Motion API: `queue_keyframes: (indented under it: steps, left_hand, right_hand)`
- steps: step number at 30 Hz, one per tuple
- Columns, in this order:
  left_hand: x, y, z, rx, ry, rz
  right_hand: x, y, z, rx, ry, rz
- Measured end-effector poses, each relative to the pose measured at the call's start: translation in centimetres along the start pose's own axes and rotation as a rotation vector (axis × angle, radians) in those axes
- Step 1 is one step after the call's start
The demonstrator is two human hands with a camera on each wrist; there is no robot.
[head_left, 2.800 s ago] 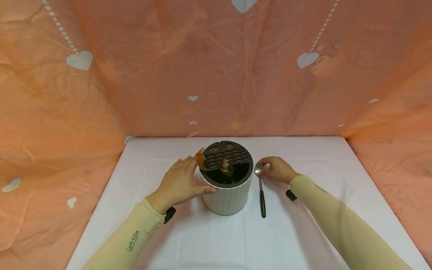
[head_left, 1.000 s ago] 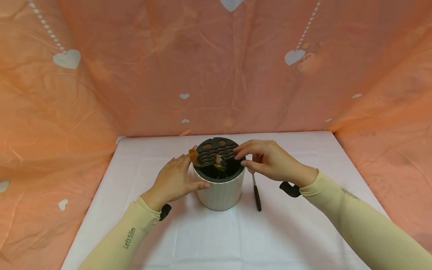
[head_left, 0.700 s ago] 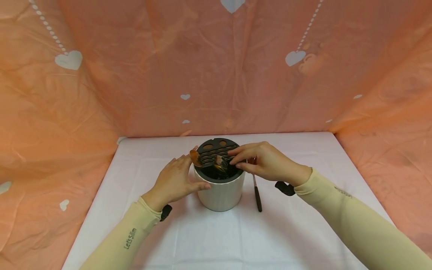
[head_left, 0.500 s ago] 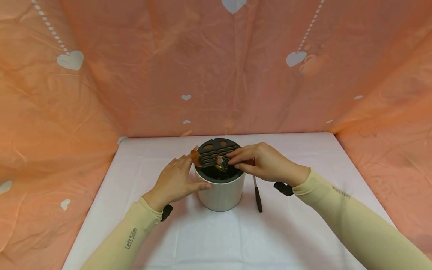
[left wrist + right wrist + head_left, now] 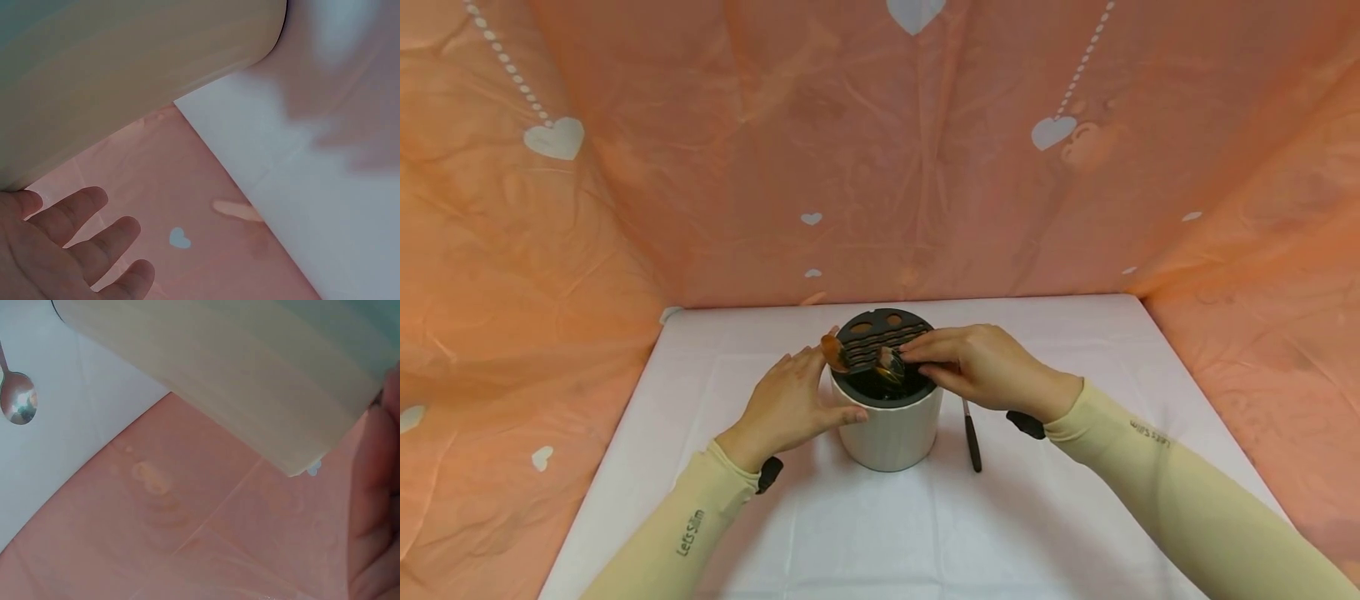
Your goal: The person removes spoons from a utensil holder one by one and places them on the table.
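A pale ribbed utensil holder with a dark slotted lid stands on the table. My left hand rests along its left side, thumb at the front, fingers outstretched; the left wrist view shows spread fingers beside the wall. A brown spoon leans out at the holder's left rim. Shiny spoon heads stick up from the front opening. Over the right rim reaches my right hand, fingertips right at these heads, thumb apart from the forefinger. In the right wrist view this hand shows beside the holder.
Right of the holder a dark-handled spoon lies on the white tabletop; its metal bowl shows in the right wrist view. Orange cloth with hearts hangs behind the table and at both sides.
My right hand has left the spoon lying on the table, risen over the holder's right rim and moved left to the shiny spoon heads. My left hand stays at the holder.
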State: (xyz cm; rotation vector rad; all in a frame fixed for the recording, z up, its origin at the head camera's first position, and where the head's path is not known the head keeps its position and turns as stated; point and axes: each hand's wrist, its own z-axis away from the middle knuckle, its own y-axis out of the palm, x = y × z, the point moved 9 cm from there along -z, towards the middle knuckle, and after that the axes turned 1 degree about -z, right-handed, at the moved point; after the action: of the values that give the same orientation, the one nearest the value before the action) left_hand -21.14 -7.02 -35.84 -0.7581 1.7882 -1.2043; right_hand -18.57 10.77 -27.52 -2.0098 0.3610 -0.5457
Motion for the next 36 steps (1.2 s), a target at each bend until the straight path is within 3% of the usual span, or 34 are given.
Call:
queue_keyframes:
  steps: [13,20,28,32,36]
  left_hand:
    - [0.0,0.0,0.2,-0.014,-0.002,0.007]
    - [-0.1,0.0,0.1,-0.022,0.008,0.008]
    - [-0.1,-0.1,0.0,-0.041,0.022,0.014]
    - [0.0,0.0,0.0,-0.035,0.020,0.014]
    - [0.0,0.1,0.0,-0.024,0.014,0.015]
  right_hand:
    - [0.4,-3.2,0.5,-0.317,-0.054,0.043]
    - [0.9,-6.4,1.1,-0.575,-0.062,0.061]
    - [2.5,-11.2,1.6,-0.854,-0.074,-0.071]
    - [1.3,-13.0,2.5,-0.949,-0.025,-0.154]
    - [-0.6,-14.3,3.6,-0.976,0.059,-0.214]
